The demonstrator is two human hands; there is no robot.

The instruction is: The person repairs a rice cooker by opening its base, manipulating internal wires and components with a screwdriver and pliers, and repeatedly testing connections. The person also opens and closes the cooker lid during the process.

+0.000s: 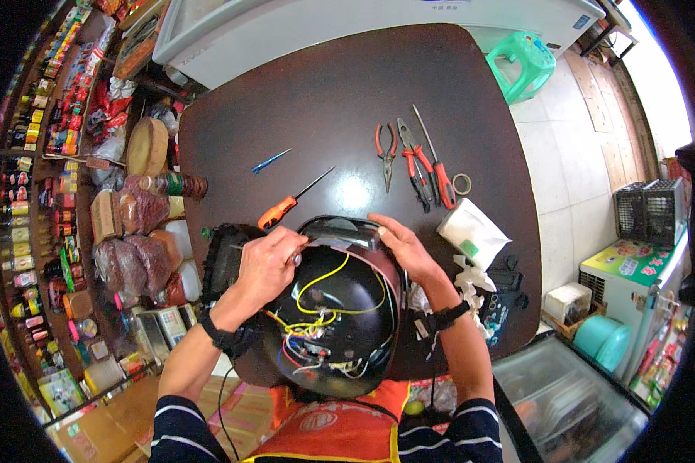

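In front of me is a round black appliance housing [340, 293], tilted with its open side up. Yellow, red, blue and white wires [313, 332] run loose inside it. My left hand [266, 266] is closed at the far left of its rim. A small shiny round end shows at those fingers, but what it belongs to is hidden. On the far right, my right hand [406, 248] grips the housing's edge, fingers along the outside. Just beyond my left hand lies an orange-handled screwdriver [278, 211]. A black part [228, 251] sits left of the housing, partly covered by my left arm.
On the dark table [301, 100] lie a small blue screwdriver [271, 160], red-handled needle-nose pliers [387, 157], more red-handled tools [425, 166], a tape roll [461, 184] and a white tissue pack [475, 231]. Shelves of goods [38, 231] line the left; a green stool [523, 68] stands far right.
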